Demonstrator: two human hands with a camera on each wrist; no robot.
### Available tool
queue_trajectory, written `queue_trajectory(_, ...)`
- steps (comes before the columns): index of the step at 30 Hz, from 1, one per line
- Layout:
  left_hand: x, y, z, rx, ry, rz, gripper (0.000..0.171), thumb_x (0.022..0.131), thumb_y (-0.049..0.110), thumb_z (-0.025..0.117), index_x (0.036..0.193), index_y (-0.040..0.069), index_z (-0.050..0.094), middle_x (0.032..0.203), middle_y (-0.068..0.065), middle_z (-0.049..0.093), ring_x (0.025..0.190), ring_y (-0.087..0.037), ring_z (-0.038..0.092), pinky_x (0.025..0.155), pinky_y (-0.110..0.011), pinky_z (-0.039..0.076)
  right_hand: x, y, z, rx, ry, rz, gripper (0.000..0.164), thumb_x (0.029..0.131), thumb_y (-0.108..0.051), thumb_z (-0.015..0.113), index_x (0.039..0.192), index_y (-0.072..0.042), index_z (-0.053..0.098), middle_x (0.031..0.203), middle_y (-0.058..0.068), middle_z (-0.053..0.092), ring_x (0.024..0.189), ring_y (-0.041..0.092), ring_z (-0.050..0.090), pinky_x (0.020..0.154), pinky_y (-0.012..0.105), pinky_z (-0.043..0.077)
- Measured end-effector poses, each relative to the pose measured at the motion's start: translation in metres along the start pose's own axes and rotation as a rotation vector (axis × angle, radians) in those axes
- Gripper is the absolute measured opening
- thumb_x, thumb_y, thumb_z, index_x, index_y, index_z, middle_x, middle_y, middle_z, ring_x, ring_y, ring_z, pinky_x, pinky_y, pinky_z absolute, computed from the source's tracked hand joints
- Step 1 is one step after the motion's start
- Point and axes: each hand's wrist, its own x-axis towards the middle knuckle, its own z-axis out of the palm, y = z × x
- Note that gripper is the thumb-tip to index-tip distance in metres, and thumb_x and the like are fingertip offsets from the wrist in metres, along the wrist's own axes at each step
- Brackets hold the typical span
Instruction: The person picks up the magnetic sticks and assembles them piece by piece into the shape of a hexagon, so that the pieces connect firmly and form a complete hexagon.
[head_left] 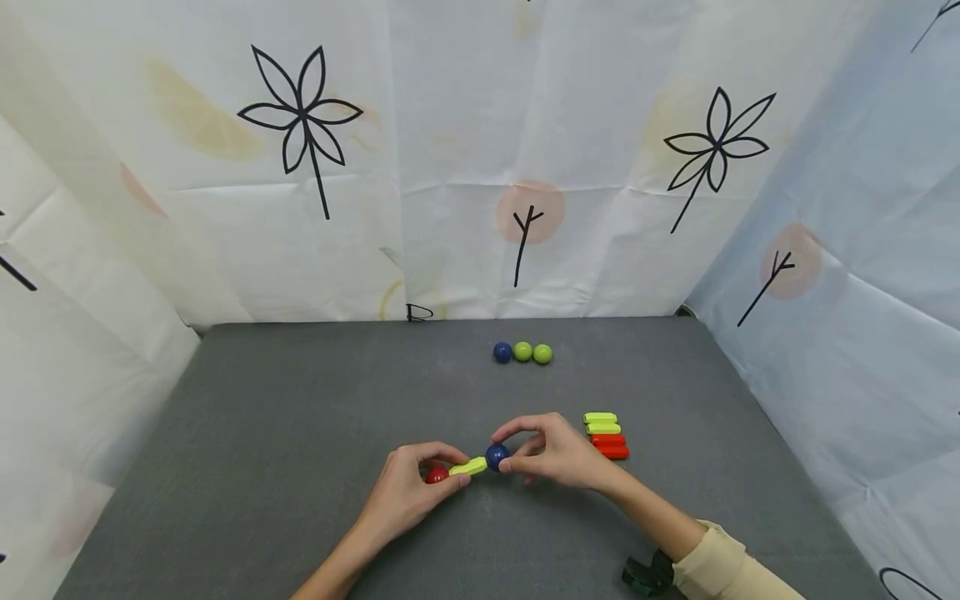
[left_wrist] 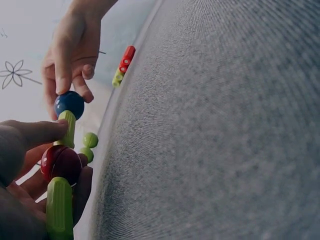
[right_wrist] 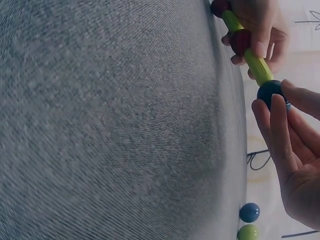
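Observation:
In the head view my left hand (head_left: pixel 411 483) grips a yellow-green toy building rod (head_left: pixel 468 467) beside a red ball (head_left: pixel 437 474). My right hand (head_left: pixel 566 452) pinches a blue ball (head_left: pixel 497 456) that touches the rod's far end. The left wrist view shows another yellow-green rod (left_wrist: pixel 59 207) on the near side of the red ball (left_wrist: pixel 61 164). A second red ball (right_wrist: pixel 220 7) tops that end of the chain in the right wrist view. The left fingers partly cover the chain, which is held above the grey surface.
One loose blue ball (head_left: pixel 502 352) and two green balls (head_left: pixel 522 352) sit in a row toward the back. Yellow-green rods (head_left: pixel 601 417) and red rods (head_left: pixel 611 452) lie side by side right of my right hand. Printed cloth (head_left: pixel 450 167) surrounds the grey table (head_left: pixel 300 400).

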Motion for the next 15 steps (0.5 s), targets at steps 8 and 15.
queue_trajectory(8, 0.001, 0.000, 0.003, 0.010, -0.023, 0.076, 0.021, 0.090, 0.024, 0.091, 0.107, 0.019, 0.082, 0.102, 0.002, 0.084, 0.081, -0.001, 0.072, 0.072, -0.020, 0.057, 0.001, 0.005, 0.008, 0.056, -0.035, 0.001, 0.037, 0.100, -0.011, 0.079, 0.134, 0.003, 0.069, 0.122, 0.031, 0.077, 0.094, 0.042, 0.081, 0.079, 0.030, 0.067)
queue_trajectory(15, 0.006, 0.005, 0.008, 0.021, 0.003, 0.090, 0.024, 0.089, 0.030, 0.092, 0.109, 0.025, 0.081, 0.104, 0.006, 0.084, 0.083, -0.003, 0.076, 0.075, -0.022, 0.060, 0.003, 0.002, 0.014, 0.118, -0.051, 0.028, 0.038, 0.107, -0.007, 0.068, 0.141, 0.007, 0.063, 0.140, 0.031, 0.066, 0.106, 0.044, 0.080, 0.089, 0.032, 0.066)
